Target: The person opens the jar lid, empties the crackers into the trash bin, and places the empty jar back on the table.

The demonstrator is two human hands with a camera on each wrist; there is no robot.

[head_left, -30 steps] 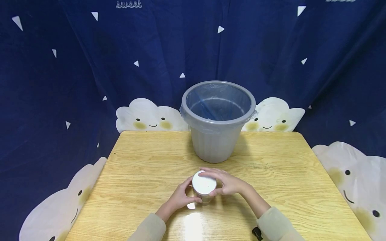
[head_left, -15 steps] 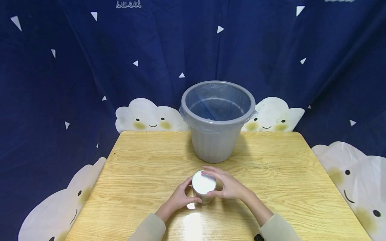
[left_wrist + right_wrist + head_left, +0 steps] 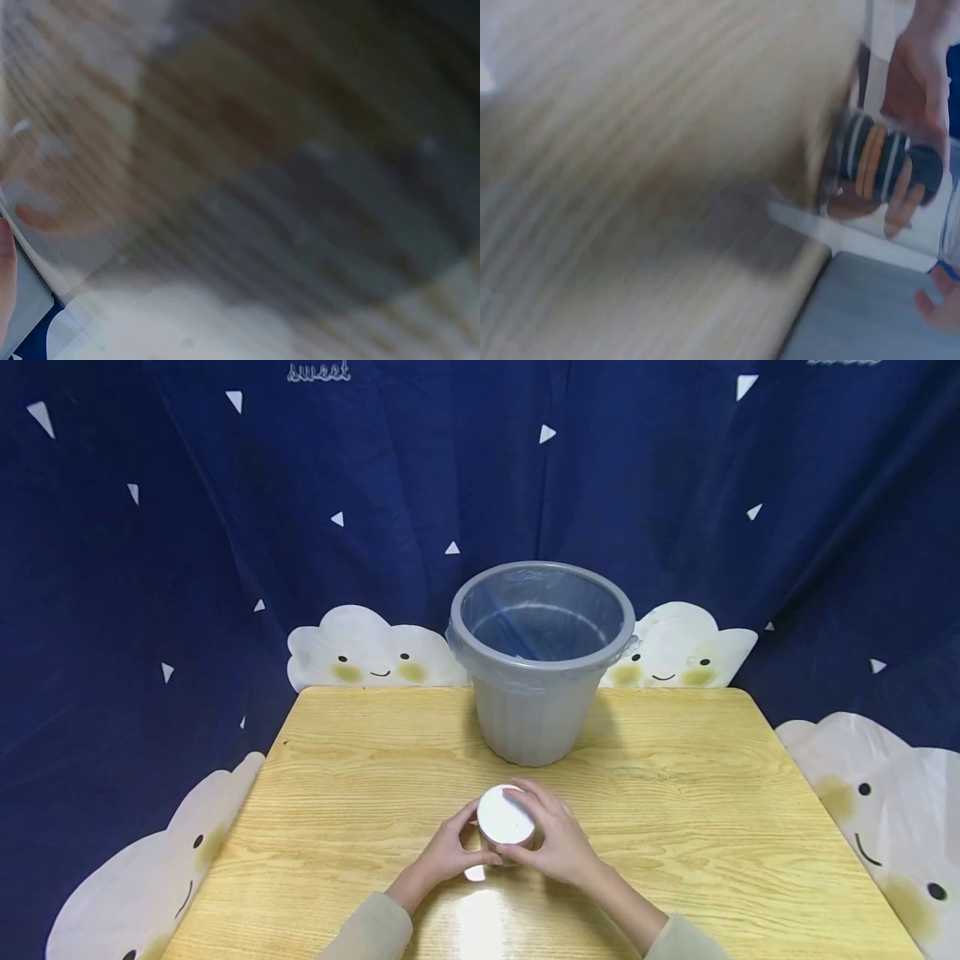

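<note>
A dark blue curtain (image 3: 150, 568) with small white triangles hangs behind everything, with smiling white clouds (image 3: 360, 647) printed along its lower edge. In front of it stands my wooden table (image 3: 712, 793), its grain pale yellow. At the far middle of the table sits a grey bin (image 3: 536, 710), upright, lined with a clear plastic bag (image 3: 543, 610) folded over its rim.

Nearer to me, just in front of the bin but apart from it, stands a small clear jar (image 3: 507, 843) with a white lid (image 3: 506, 816). It rests upright on the table between my two hands. My right hand (image 3: 558, 839) curls over the lid from the right side, fingers wrapped round its far edge and thumb at its near edge, gripping it. My left hand (image 3: 446, 852) holds the jar's body from the left, thumb and fingers pinched round the glass below the lid.

The right wrist view, though blurred, shows the jar (image 3: 881, 169) with dark and orange round biscuits (image 3: 885, 161) stacked inside, and my left hand's fingers (image 3: 919, 90) around it. The left wrist view is too blurred to tell anything but wood grain.
</note>
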